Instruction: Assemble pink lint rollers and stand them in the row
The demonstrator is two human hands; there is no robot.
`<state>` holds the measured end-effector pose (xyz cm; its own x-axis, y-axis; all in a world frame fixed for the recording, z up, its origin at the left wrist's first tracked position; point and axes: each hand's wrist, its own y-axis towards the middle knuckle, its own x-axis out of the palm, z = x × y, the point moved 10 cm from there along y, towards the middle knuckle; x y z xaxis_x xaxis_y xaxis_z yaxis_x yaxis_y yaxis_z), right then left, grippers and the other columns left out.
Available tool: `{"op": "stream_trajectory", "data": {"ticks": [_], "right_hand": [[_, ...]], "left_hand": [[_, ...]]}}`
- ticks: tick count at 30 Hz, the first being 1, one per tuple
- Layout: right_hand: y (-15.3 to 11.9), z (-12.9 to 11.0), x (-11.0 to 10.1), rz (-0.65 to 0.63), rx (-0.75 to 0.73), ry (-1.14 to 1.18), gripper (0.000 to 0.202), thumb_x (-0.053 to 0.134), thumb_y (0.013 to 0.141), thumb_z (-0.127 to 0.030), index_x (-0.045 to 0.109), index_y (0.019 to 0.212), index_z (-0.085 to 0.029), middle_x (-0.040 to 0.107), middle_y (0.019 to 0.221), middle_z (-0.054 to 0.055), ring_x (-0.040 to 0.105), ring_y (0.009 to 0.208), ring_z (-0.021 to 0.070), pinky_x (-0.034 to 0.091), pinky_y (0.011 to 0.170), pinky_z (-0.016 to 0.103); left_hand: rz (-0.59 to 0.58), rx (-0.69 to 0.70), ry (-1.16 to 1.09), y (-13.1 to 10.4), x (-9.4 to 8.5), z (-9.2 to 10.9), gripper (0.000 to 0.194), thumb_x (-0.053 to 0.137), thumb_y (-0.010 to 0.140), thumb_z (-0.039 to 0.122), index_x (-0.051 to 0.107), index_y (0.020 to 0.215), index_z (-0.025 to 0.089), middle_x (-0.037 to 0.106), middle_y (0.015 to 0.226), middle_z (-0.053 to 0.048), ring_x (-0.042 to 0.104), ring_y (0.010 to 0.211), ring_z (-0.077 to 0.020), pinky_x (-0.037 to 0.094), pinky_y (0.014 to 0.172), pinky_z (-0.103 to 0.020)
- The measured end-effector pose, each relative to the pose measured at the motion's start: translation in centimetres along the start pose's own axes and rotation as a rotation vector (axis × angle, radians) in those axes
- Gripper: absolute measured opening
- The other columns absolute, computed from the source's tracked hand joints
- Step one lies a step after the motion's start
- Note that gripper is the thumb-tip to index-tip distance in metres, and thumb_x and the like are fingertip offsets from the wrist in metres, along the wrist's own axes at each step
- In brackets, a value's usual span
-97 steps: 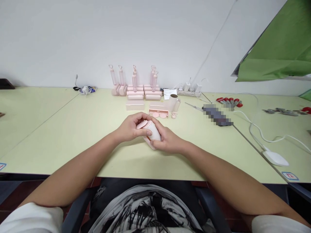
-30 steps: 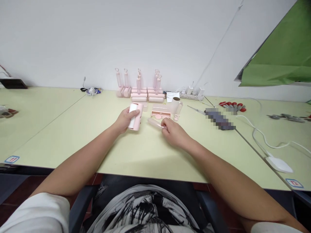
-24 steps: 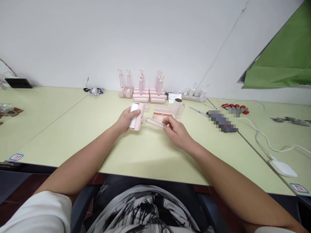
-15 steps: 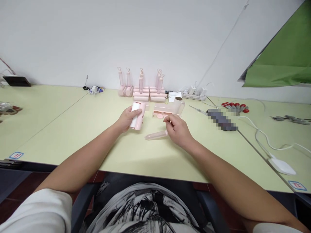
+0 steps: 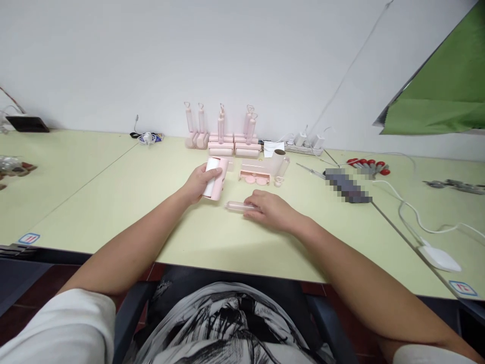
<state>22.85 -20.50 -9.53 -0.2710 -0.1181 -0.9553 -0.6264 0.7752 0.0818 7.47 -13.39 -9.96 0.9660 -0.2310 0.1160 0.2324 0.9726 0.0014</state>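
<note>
In my left hand (image 5: 197,184) is a pink lint roller head (image 5: 217,183) with a white paper roll in it, held tilted just above the table. The thumb lies across its front. My right hand (image 5: 267,207) has its fingers and thumb closed around the right end of a clear pinkish tube handle (image 5: 235,206), whose left end points toward the roller head. Behind that hand are an open pink case part (image 5: 254,174) with round pink discs (image 5: 261,181) in front and a small pink cap with a loop (image 5: 279,181).
Several finished pink lint rollers (image 5: 221,147) with upright handles stand along the wall. Right of them are a brown-cored roll (image 5: 278,161), a power strip (image 5: 303,149), scissors (image 5: 308,169), a blurred-out dark object (image 5: 346,185) and red-handled tools (image 5: 367,164). A white cable (image 5: 411,215) crosses the right side.
My right hand has moved left and slightly down from near the case part and closed around the tube handle, which now lies more level. My left hand keeps its hold on the roller head.
</note>
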Motion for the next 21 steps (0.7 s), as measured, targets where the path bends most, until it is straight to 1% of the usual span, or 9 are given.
{"op": "stream_trajectory", "data": {"ticks": [2,4,7,11,15,21], "right_hand": [[-0.1,0.0,-0.8,0.082,-0.026,0.063,0.024,0.057,0.092,-0.035,0.063,0.105,-0.016,0.061,0.098,0.01,0.055,0.084,0.0197,0.039,0.071,0.028],[-0.2,0.0,-1.7,0.165,-0.035,0.131,0.021,0.057,0.091,-0.034,0.059,0.103,-0.016,0.06,0.095,0.008,0.053,0.078,0.0179,0.039,0.07,0.028],[-0.4,0.1,-2.5,0.244,-0.027,0.186,0.018,0.058,0.09,-0.035,0.057,0.098,-0.018,0.06,0.09,0.006,0.052,0.072,0.0167,0.038,0.068,0.028],[-0.5,0.2,-2.9,0.294,-0.017,0.182,0.017,0.059,0.09,-0.033,0.059,0.1,-0.019,0.063,0.092,0.007,0.054,0.073,0.0175,0.039,0.069,0.028],[-0.7,0.2,-3.2,0.35,-0.025,0.169,0.023,0.058,0.09,-0.032,0.062,0.109,-0.019,0.066,0.096,0.008,0.055,0.073,0.0181,0.042,0.07,0.03],[-0.7,0.1,-3.0,0.342,-0.031,0.187,0.034,0.057,0.091,-0.036,0.064,0.118,-0.018,0.069,0.097,0.01,0.058,0.073,0.0181,0.045,0.071,0.031]], "left_hand": [[-0.013,0.003,-0.007,0.0,0.0,0.1,0.049,0.077,0.063,0.05,0.051,0.09,0.019,0.063,0.072,0.0,0.06,0.057,-0.0158,0.049,0.054,-0.03],[-0.043,0.004,-0.015,-0.1,0.2,0.2,0.05,0.077,0.062,0.05,0.051,0.09,0.018,0.063,0.071,0.0,0.06,0.056,-0.0155,0.048,0.051,-0.028],[-0.101,0.016,-0.02,-0.2,0.7,0.3,0.049,0.077,0.063,0.05,0.051,0.089,0.018,0.063,0.07,0.0,0.059,0.053,-0.0149,0.046,0.049,-0.027],[-0.162,0.022,-0.029,-0.4,1.4,0.1,0.047,0.077,0.065,0.049,0.05,0.088,0.018,0.063,0.07,0.0,0.061,0.055,-0.0161,0.048,0.051,-0.028],[-0.175,0.001,-0.027,-0.5,1.6,-0.3,0.047,0.077,0.064,0.049,0.051,0.088,0.018,0.064,0.07,-0.001,0.062,0.055,-0.0169,0.048,0.052,-0.029],[-0.169,0.006,-0.014,-0.5,1.7,-0.2,0.048,0.078,0.062,0.05,0.052,0.086,0.017,0.065,0.068,-0.002,0.062,0.055,-0.017,0.048,0.053,-0.029]]}}
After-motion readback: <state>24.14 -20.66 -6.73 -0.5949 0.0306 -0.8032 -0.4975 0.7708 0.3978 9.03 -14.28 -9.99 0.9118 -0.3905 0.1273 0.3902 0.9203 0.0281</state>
